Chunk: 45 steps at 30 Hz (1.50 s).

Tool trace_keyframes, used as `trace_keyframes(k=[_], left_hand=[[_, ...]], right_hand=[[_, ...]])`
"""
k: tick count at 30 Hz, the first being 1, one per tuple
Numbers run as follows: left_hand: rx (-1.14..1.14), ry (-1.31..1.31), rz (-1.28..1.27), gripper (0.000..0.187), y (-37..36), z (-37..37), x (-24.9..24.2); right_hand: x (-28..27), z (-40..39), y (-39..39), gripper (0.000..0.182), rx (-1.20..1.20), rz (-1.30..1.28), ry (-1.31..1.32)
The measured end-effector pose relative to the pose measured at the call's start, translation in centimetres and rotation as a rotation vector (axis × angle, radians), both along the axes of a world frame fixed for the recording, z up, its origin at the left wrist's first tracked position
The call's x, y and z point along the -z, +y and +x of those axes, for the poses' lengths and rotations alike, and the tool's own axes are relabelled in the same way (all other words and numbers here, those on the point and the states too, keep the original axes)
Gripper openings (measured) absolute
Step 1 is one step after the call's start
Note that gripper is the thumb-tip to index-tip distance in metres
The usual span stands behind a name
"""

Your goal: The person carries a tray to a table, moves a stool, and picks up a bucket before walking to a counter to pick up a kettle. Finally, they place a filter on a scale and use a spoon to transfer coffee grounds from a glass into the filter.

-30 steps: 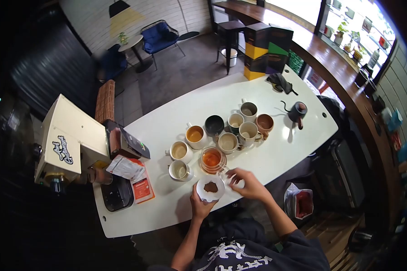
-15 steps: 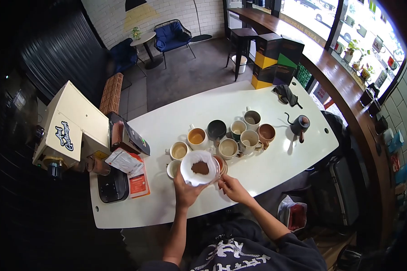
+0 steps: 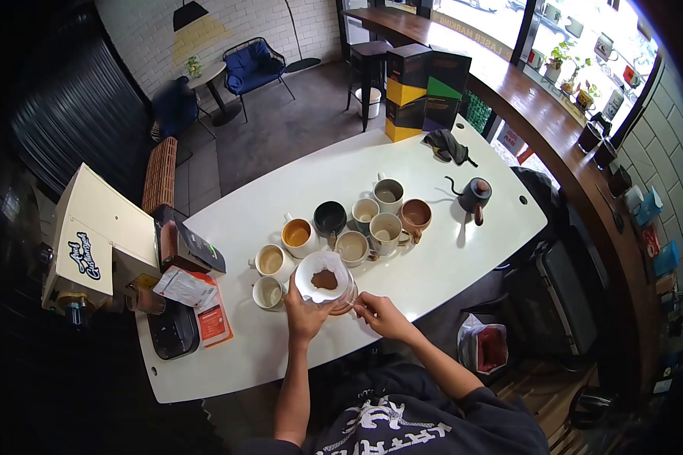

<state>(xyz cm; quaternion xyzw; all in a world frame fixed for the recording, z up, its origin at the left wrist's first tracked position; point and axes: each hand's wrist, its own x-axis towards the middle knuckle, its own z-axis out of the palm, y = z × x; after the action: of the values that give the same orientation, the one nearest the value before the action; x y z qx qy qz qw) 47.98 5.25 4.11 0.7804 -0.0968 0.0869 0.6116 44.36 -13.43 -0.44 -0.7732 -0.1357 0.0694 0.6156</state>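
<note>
A white coffee dripper point(image 3: 305, 282) lined with a paper filter point(image 3: 328, 263) holds a small heap of brown ground coffee point(image 3: 324, 280). My left hand point(image 3: 309, 315) is wrapped around its near left side. Under and right of the dripper, a clear glass vessel point(image 3: 350, 294) shows partly; the rest is hidden. My right hand point(image 3: 383, 315) is closed at that vessel's right side, apparently on its handle. Close behind stand several mugs, among them a beige one point(image 3: 273, 262), an orange-lined one point(image 3: 299, 236), a black one point(image 3: 329, 218) and a brown one point(image 3: 416, 216).
Farther right on the white table point(image 3: 448, 250) stands a dark gooseneck kettle point(image 3: 475, 195). A dark cloth point(image 3: 448, 146) and stacked boxes point(image 3: 425, 91) occupy the far end. At left are a cream grinder point(image 3: 87, 235), a black tray point(image 3: 173, 334) and coffee pouches point(image 3: 214, 322).
The camera view has shifted, so the table's contents appear farther left. Relative to the mugs, the dripper has moved slightly right. Both hands keep their holds.
</note>
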Motion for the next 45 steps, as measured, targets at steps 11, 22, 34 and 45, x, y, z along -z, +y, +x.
trace_keyframes(k=[11,22,34,45], left_hand=[[0.016,0.007,0.030,0.072,1.4,-0.7,0.9],[-0.049,-0.092,0.179,0.056,1.8,-0.5,2.2],[-0.023,0.024,0.053,0.060,2.5,-2.8,2.2],[0.089,0.167,-0.039,0.057,3.5,-3.2,3.1]], right_hand=[[0.2,0.1,-0.2,0.019,-0.009,-0.009,0.004],[0.2,-0.1,-0.1,0.019,0.028,-0.028,-0.005],[0.9,-0.5,0.2,0.021,0.083,-0.071,-0.061],[1.2,-1.5,2.2,0.024,0.177,-0.080,0.039]])
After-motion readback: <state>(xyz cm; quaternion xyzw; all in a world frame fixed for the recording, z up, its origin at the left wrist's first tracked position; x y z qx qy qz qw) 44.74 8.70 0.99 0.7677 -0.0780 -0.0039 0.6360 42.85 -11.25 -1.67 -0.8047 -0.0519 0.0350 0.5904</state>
